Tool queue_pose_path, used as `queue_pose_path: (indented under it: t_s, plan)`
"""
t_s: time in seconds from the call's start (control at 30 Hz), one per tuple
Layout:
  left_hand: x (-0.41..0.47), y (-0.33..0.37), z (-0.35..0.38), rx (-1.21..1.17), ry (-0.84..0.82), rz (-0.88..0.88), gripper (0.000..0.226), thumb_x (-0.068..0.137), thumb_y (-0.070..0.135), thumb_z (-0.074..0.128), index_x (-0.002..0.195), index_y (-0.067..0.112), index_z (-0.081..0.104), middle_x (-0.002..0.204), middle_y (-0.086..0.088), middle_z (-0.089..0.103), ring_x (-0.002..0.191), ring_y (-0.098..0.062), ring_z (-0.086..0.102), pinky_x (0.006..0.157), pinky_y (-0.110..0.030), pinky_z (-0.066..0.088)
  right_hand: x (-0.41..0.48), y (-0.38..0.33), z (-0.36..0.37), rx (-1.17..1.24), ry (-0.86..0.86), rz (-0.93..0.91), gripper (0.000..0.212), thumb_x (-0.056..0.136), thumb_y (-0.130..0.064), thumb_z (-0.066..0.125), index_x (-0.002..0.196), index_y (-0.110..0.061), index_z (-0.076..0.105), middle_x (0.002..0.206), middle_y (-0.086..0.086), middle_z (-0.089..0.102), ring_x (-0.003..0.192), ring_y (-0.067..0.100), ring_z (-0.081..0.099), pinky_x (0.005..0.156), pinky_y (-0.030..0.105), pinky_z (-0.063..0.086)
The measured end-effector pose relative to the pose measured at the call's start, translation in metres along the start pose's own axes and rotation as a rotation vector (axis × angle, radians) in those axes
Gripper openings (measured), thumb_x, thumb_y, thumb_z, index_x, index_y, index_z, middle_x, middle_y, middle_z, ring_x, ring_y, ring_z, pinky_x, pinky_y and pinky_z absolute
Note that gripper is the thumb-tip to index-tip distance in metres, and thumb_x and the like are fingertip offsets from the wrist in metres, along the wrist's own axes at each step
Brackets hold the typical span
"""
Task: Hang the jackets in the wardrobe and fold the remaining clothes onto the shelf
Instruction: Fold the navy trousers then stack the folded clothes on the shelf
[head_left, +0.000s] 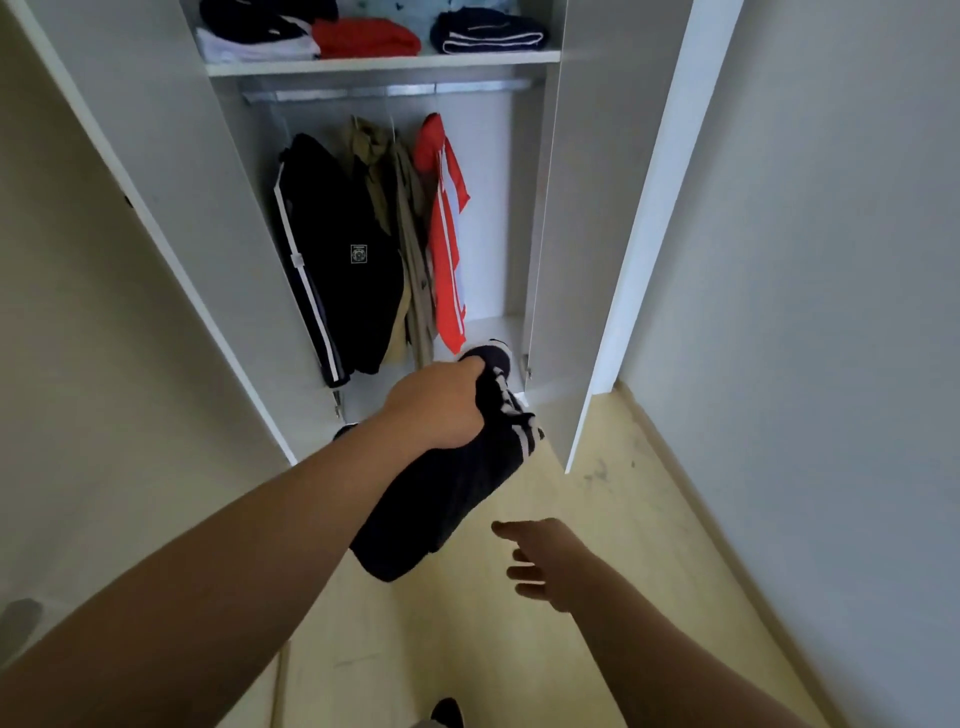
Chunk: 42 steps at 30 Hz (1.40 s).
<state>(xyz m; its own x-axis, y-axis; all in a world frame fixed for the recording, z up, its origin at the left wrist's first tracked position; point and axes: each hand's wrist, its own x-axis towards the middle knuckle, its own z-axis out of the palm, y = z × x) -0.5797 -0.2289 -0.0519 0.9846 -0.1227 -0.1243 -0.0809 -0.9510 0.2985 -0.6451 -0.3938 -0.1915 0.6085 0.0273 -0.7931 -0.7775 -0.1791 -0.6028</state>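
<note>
At frame centre the left hand (441, 405) clenches its fingers in a bunched dark garment (441, 499) with white stripes. Its loose end hangs below the fist, before the open wardrobe (550, 208). The right hand (545, 561), lower centre-right, is spread and empty. Held in one clump (and unfolded), the cloth could slip out or reach the shelf (384, 65) at top crumpled. The only marking is a square badge (358, 253) on the hanging black jacket (337, 280), too small to read.

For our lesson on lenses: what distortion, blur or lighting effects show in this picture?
Head view: the wide lens bows the wardrobe doors; light is soft and even, no glare; the left hand and its dark garment look slightly blurred.
</note>
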Motion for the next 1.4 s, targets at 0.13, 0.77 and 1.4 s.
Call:
queue_pose_path:
  t_s: [0.13, 0.77, 1.4]
  plan:
    - [0.023, -0.007, -0.048, 0.174, -0.046, 0.208, 0.05, 0.086, 0.009, 0.052, 0.134, 0.023, 0.046, 0.097, 0.002, 0.057, 0.091, -0.024, 0.057, 0.071, -0.038, 0.05, 0.014, -0.066, 0.009, -0.084, 0.231, -0.295, 0.098, 0.072, -0.026, 0.089, 0.148, -0.014, 0.03, 0.137, 0.012, 0.045, 0.113, 0.029, 0.053, 0.084, 0.038, 0.049]
    - [0.152, -0.029, -0.246, 0.134, 0.272, 0.587, 0.039, 0.078, -0.003, 0.048, 0.094, 0.033, 0.053, 0.099, 0.001, 0.063, 0.092, -0.023, 0.058, 0.075, -0.039, 0.05, 0.039, -0.242, -0.029, -0.085, 0.07, -0.846, 0.081, 0.063, -0.003, 0.092, 0.128, -0.034, 0.056, 0.117, -0.01, 0.071, 0.104, 0.007, 0.069, 0.079, 0.019, 0.056]
    - [0.403, -0.053, -0.275, -0.186, 0.14, -0.102, 0.029, 0.075, 0.007, 0.076, 0.103, 0.002, 0.074, 0.113, -0.014, 0.068, 0.099, -0.031, 0.063, 0.081, -0.036, 0.052, 0.236, -0.266, -0.075, 0.437, -0.16, 0.038, 0.026, 0.088, 0.0, 0.068, 0.114, -0.001, 0.065, 0.101, 0.014, 0.072, 0.099, 0.036, 0.068, 0.089, 0.044, 0.041]
